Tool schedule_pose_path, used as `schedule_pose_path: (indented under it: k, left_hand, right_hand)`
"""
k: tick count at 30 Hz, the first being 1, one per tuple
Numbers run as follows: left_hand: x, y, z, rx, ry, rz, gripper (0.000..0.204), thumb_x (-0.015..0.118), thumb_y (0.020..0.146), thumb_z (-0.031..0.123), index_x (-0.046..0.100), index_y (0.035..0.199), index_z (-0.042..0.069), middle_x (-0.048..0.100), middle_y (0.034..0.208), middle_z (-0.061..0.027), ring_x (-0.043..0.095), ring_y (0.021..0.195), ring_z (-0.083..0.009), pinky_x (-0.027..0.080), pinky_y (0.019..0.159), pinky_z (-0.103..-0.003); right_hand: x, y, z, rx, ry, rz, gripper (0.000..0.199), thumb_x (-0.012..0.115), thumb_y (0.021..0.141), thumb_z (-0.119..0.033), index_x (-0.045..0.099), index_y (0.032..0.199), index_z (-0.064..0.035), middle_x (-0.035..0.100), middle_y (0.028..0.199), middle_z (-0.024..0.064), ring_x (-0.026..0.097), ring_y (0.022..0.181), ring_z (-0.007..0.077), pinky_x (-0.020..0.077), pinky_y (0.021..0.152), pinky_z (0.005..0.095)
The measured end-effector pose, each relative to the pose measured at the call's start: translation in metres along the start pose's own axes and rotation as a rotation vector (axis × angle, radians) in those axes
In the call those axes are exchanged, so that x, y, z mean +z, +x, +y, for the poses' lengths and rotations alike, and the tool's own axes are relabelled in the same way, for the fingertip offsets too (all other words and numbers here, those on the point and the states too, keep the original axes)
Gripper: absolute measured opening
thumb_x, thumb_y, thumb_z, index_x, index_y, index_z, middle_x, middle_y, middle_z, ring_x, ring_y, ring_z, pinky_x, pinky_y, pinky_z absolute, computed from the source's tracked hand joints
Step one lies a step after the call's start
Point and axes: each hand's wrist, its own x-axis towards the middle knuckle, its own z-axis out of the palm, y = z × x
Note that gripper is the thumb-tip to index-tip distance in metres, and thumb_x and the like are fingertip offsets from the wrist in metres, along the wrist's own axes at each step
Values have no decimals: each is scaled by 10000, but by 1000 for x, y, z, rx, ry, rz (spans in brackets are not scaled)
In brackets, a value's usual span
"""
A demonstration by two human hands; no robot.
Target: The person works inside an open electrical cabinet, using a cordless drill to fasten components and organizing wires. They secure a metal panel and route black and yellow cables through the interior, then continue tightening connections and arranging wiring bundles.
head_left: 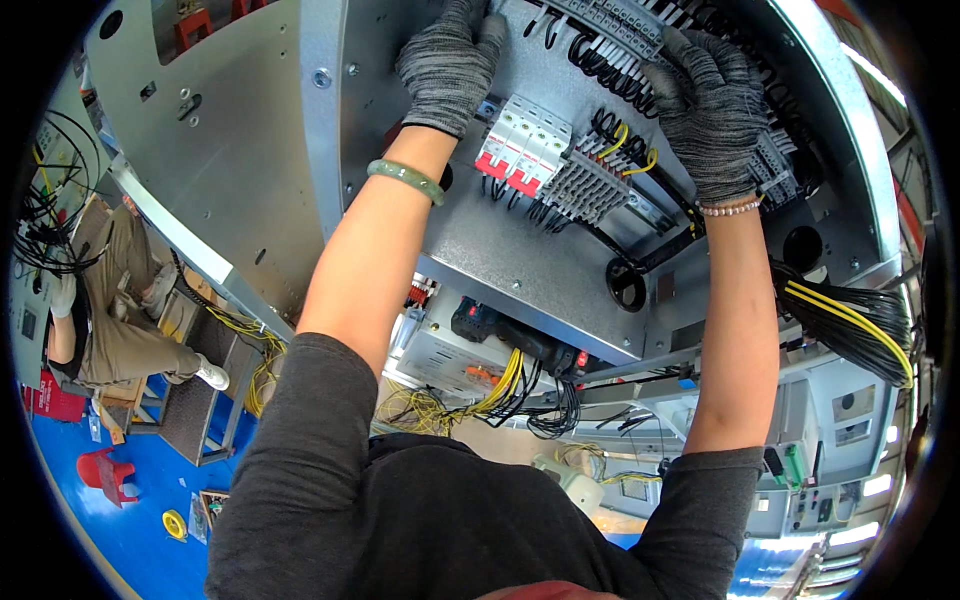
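Panel wiring: both gloved hands at the terminal strip (610, 25), panel's (520, 260) top edge

Left hand (450, 65) fingers curled on the strip; right hand (712, 110) grasping black wires (600, 62); seating wires looks next.

Well below my hands I can see a blue floor (130, 520) with a small red stool (105, 470) on it and a yellow roll of tape (174, 524) just beside that. Off to the left of my left hand, well apart, another person (115, 310) in tan clothes crouches by a low step (200, 400). Below my right hand, loose yellow and black wires (500, 395) hang in a tangle, near grey boxes (830, 420) lower right
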Motion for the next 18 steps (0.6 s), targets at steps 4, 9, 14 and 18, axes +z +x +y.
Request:
schedule_pose_path:
  k: [4,9,14,18]
  left_hand:
    - [18,1,-8,52,-110,194,276,568,945,345,673,1103,145,676,764,-195,662,657,-361,508,612,-480]
    - [30,7,-11,139,-275,424,249,590,940,340,671,1069,143,688,771,-172,659,641,-369,511,606,-482]
    - [15,-1,2,-81,-199,161,245,615,927,279,662,1079,93,700,904,-190,688,829,-360,533,728,-444]
    - [30,-2,-36,283,-240,342,405,665,884,471,672,1137,155,710,981,-113,691,805,-263,541,756,-407]
  right_hand:
    - [-4,6,-3,-15,33,5,340,819,752,-227,717,1055,-110,691,1019,85,659,925,267,536,817,387]
    - [-6,6,-6,-11,35,40,336,802,735,-203,717,1044,-102,678,990,99,638,915,284,516,817,401]
    - [-15,7,-16,24,73,39,336,785,692,-154,715,1012,-81,645,939,125,601,874,319,485,788,432]
    - [-12,10,-16,29,108,58,332,779,683,-147,712,1002,-77,646,932,121,604,867,318,488,780,437]
